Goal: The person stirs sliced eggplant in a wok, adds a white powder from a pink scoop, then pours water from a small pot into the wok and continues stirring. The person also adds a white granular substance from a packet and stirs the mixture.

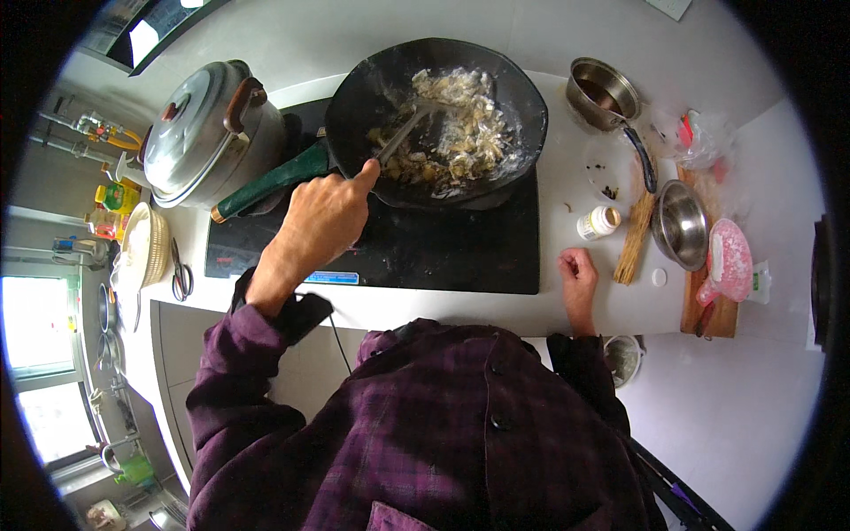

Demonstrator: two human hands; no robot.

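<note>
A black wok [435, 189] with a green handle [279, 179] sits on a black cooktop [431, 259]. Pale, floury lumps of food [471, 133] lie in it. My left hand [325, 212] is closed on the end of a metal spatula [405, 133], whose head rests among the food. On the white counter right of the cooktop rests my right hand [578, 269], fingers curled with nothing seen in them. Just above it is an uncapped white bottle [599, 222], tilted over. A round white cap [659, 277] lies to its right.
A lidded metal pot [206, 139] stands left of the wok. Scissors [180, 272] and a cream basket [147, 245] are farther left. On the right are a saucepan [601, 96], a bundle of thin sticks [636, 232], a steel bowl [680, 224], a pink scoop [730, 259] and a wooden board [724, 318].
</note>
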